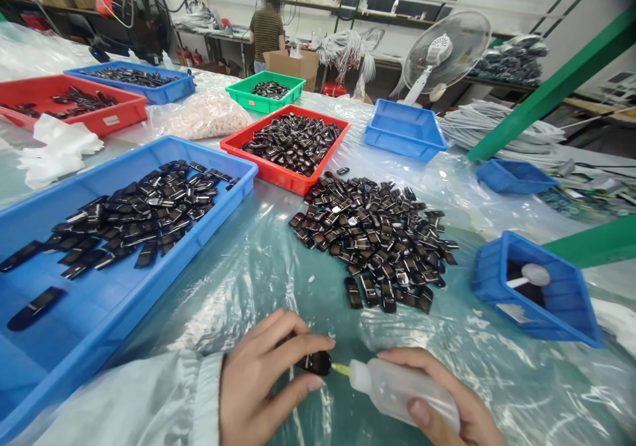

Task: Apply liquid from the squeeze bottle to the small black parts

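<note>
My left hand point(265, 373) pinches a small black plastic piece point(314, 363) between thumb and fingers, low in the view. My right hand point(447, 406) is wrapped round a translucent squeeze bottle point(397, 388). The bottle's yellow nozzle tip point(340, 369) touches the end of the black piece. Just beyond my hands lies a loose heap of black pieces point(372, 234) on the plastic-covered table point(278, 280).
A big blue tray point(89, 313) with black pieces sits at left, a red tray point(278, 171) of pieces behind the heap, and a small blue bin point(541, 313) at right. Further trays, white cloths point(57, 148), a fan point(442, 52) and a person point(267, 28) stand farther back.
</note>
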The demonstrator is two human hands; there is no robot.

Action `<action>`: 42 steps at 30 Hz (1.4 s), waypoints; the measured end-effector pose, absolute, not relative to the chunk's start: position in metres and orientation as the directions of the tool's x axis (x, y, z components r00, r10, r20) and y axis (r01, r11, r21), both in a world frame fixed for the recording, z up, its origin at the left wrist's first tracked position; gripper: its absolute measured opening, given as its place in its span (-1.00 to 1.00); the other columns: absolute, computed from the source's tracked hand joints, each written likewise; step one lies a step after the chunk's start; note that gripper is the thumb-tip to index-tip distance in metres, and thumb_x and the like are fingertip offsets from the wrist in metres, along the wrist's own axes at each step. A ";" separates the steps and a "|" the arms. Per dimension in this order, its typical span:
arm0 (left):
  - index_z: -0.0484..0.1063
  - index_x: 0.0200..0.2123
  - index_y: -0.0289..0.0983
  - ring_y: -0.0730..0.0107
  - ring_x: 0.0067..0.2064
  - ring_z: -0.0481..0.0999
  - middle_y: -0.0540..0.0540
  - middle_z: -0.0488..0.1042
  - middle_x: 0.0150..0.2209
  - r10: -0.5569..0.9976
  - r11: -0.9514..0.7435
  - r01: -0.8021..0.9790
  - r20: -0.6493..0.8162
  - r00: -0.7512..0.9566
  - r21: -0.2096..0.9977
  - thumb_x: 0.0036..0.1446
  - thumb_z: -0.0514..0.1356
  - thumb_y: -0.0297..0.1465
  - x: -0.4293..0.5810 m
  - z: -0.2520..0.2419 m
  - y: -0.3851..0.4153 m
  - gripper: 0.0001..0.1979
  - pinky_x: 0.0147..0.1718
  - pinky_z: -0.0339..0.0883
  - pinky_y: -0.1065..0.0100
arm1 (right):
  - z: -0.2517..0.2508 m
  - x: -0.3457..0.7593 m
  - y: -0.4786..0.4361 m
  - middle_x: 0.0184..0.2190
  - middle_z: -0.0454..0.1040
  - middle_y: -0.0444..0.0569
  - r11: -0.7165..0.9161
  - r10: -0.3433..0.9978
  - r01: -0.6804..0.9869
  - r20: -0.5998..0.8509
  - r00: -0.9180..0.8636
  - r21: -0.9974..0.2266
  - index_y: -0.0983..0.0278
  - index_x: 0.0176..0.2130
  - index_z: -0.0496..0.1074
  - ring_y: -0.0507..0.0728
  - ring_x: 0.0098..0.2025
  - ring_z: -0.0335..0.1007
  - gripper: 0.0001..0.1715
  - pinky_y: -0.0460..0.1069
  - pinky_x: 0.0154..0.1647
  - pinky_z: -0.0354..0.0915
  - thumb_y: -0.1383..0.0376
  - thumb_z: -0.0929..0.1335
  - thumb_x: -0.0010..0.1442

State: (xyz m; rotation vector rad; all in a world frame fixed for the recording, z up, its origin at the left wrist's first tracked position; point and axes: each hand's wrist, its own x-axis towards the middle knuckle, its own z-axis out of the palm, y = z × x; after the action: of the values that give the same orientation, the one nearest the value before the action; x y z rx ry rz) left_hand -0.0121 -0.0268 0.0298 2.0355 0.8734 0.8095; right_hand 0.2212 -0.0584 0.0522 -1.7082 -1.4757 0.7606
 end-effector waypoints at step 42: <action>0.22 0.05 -0.14 0.31 -0.09 0.42 -0.06 0.41 -0.09 0.795 -0.531 0.363 0.302 0.526 0.766 0.37 -0.07 -0.35 -0.012 0.027 -0.026 -0.77 -0.09 0.28 0.32 | 0.025 0.184 -0.045 -0.29 0.35 0.00 0.450 0.890 0.744 0.319 -0.327 -0.494 0.26 -0.20 0.33 0.16 -0.27 0.31 -0.77 0.05 -0.30 0.31 0.41 0.14 0.37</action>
State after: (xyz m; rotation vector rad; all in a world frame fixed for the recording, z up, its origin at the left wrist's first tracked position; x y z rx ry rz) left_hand -0.0119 -0.0262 0.0267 2.1222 0.9358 0.8663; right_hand 0.1837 -0.0445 0.0253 -1.3613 -2.1551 0.3481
